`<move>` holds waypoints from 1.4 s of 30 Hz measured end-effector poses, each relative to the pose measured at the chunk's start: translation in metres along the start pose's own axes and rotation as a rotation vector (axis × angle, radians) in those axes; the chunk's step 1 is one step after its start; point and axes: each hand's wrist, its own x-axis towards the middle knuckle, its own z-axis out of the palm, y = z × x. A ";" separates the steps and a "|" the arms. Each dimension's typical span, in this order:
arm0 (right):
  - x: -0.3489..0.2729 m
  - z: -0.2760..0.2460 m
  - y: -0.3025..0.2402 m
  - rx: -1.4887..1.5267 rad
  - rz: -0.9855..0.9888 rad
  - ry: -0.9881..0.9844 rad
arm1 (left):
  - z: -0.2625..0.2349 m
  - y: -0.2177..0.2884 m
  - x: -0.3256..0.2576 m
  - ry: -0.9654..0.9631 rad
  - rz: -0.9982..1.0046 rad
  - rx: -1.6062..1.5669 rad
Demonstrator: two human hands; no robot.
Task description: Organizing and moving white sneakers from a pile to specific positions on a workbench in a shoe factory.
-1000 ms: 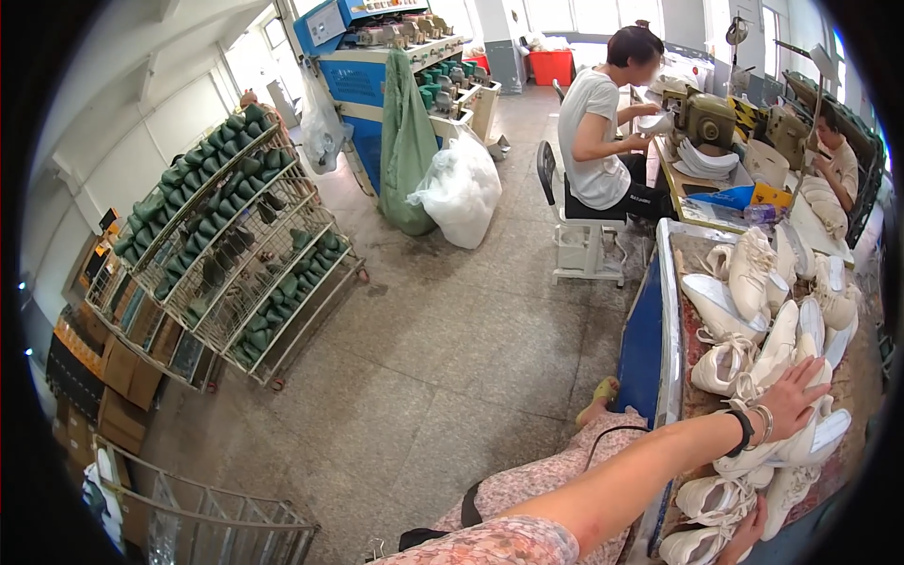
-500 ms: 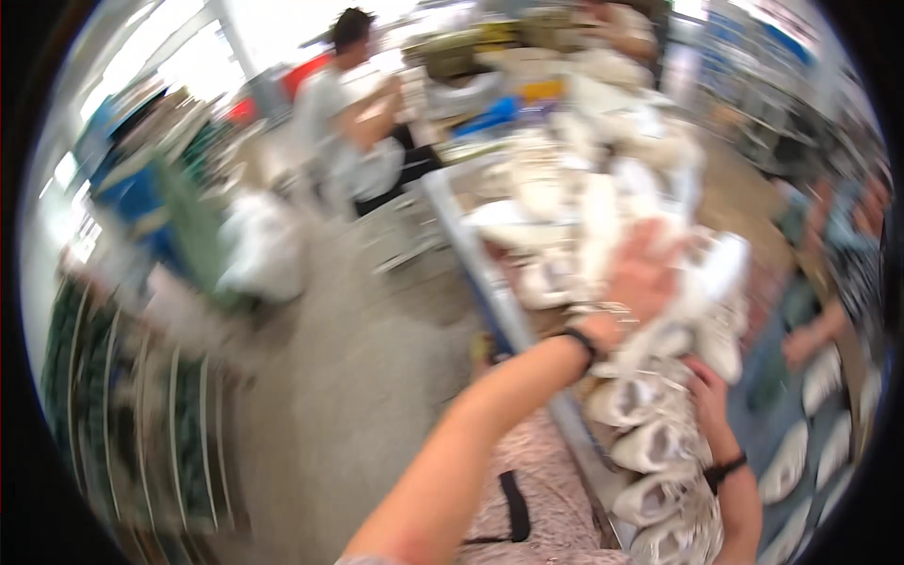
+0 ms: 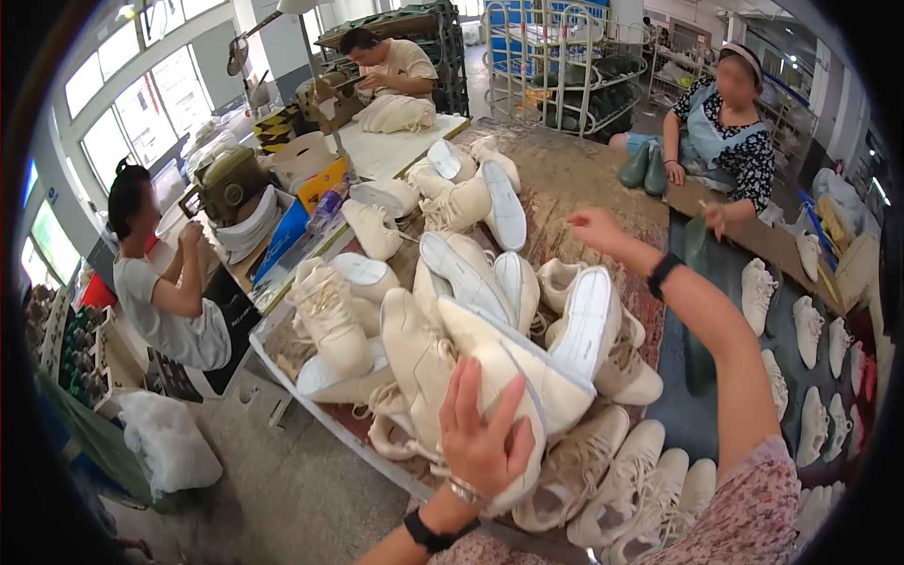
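Observation:
My left hand (image 3: 485,428) lies with spread fingers against a cream lace-up shoe (image 3: 414,353) and a pale-soled shoe (image 3: 513,367) at the near side of a heap. My right hand (image 3: 600,233) hangs over the table beyond the heap, its fingers loosely bent, nothing visible in it. Several cream canvas shoes are piled between the hands, some turned to show white soles, such as this sole (image 3: 507,202). Close to my body, a row of upright cream shoes (image 3: 626,485) stands along the table edge, partly covered by my right sleeve.
The worktable (image 3: 556,179) has a metal rim (image 3: 306,400) at the left. On the right, cream shoes lie on a dark surface (image 3: 687,377). A co-worker (image 3: 720,132) sits there beside green shoe lasts (image 3: 645,168). Two other people sit at machines, far and left. Wheeled racks (image 3: 565,75) stand behind.
My view has turned, and the blur has cleared. My right hand has left the row of shoes and now reaches over the table's far part. My left hand remains on the pile.

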 end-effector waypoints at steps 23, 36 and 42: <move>-0.038 0.002 0.043 1.256 0.352 0.075 | 0.009 -0.024 -0.008 -0.010 -0.004 0.152; -0.118 -0.040 0.264 1.199 0.677 0.766 | 0.019 -0.012 -0.001 -0.020 -0.012 0.280; -0.126 -0.070 0.311 -0.926 0.529 0.428 | 0.028 -0.007 0.014 -0.037 -0.024 0.215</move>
